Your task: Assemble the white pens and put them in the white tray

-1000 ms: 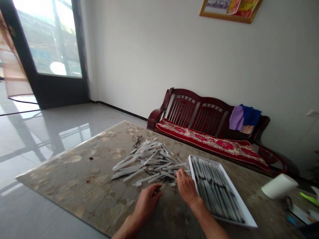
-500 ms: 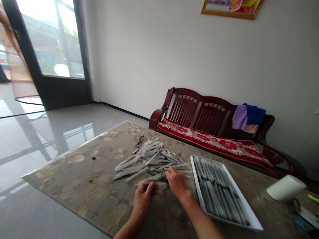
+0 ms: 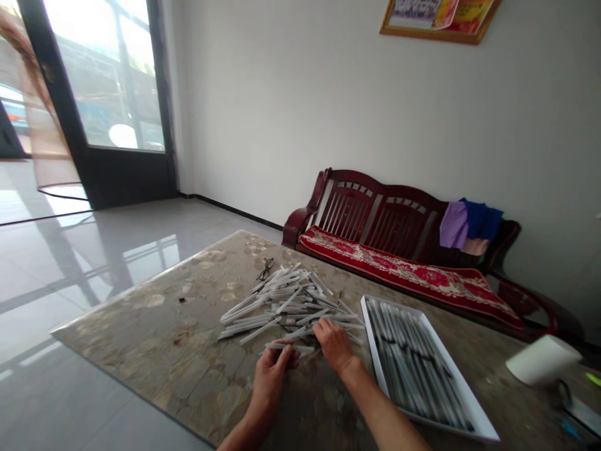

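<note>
The left hand [image 3: 276,363] pinches a pale stick [image 3: 303,348]. The right hand [image 3: 334,343], just beside but apart, has curled fingers at the pile [image 3: 277,294]; whether they grip anything, I cannot tell. The pile lies just beyond both hands, the filled tray [image 3: 468,401] right of the right hand.
</note>
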